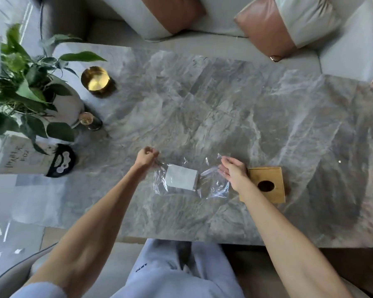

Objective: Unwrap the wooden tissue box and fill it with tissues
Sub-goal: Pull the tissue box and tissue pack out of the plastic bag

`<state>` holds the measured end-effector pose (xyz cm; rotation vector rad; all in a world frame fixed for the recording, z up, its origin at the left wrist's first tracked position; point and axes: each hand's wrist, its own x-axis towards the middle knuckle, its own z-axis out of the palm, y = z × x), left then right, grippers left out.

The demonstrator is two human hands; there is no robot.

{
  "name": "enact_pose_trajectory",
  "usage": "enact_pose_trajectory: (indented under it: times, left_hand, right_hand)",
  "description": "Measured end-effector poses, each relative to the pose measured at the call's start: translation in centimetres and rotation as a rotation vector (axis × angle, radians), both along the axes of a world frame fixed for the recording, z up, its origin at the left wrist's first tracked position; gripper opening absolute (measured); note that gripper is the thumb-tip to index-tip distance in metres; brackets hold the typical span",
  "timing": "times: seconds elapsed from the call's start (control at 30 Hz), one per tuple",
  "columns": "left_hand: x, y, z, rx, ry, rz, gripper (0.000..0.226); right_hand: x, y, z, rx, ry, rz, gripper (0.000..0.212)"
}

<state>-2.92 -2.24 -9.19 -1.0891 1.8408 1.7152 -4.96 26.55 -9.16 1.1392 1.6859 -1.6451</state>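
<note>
Fingers (pixel 152 152) of the left hand (pixel 146 157) pinch the clear wrap (pixel 215 186); the right hand (pixel 233 171) holds its other side loosely. The tissues (pixel 182 177) look mid-unwrapping. Next, probably, lift them free towards the wooden tissue box (pixel 265 184).

A grey marble-veined tabletop (pixel 224 100) fills the middle of the view, glossy under soft daylight. Beyond its far edge stands a pale sofa (pixel 342 54) with two tan-and-cream cushions (pixel 274 29). At the left a leafy potted plant (pixel 24 87) stands beside a brass bowl (pixel 95 81). Light tiled floor (pixel 2 222) shows lower left.
</note>
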Motion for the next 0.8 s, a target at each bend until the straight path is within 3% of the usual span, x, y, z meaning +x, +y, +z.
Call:
enact_pose_trajectory:
  times: [0.1,0.23,0.33,0.57,0.7,0.8]
  left_hand:
    - [0.3,0.1,1.0,0.08,0.059,0.037,0.011]
    - [-1.6,-0.3,4.0,0.043,0.205,0.076,0.018]
    - [-3.2,-0.7,6.9,0.011,0.268,0.1,0.022]
    - [-3.5,1.0,7.3,-0.085,0.251,-0.029,0.005]
    - [-1.6,1.3,3.9,-0.015,0.103,-0.05,0.009]
    - [-1.1,1.2,1.6,-0.001,0.097,-0.016,0.022]
  right_hand:
    - [-1.0,-0.7,2.1,-0.025,0.153,0.008,0.026]
    - [-3.8,-1.8,6.8,0.008,0.367,0.078,0.018]
    - [-5.1,-2.0,9.8,-0.002,0.426,0.08,0.02]
    - [-4.1,-0.2,9.2,0.037,0.364,0.037,0.028]
    - [-1.5,0.9,5.6,0.001,0.158,0.13,0.036]
    - [0.7,0.3,2.7,0.042,0.116,0.085,0.045]
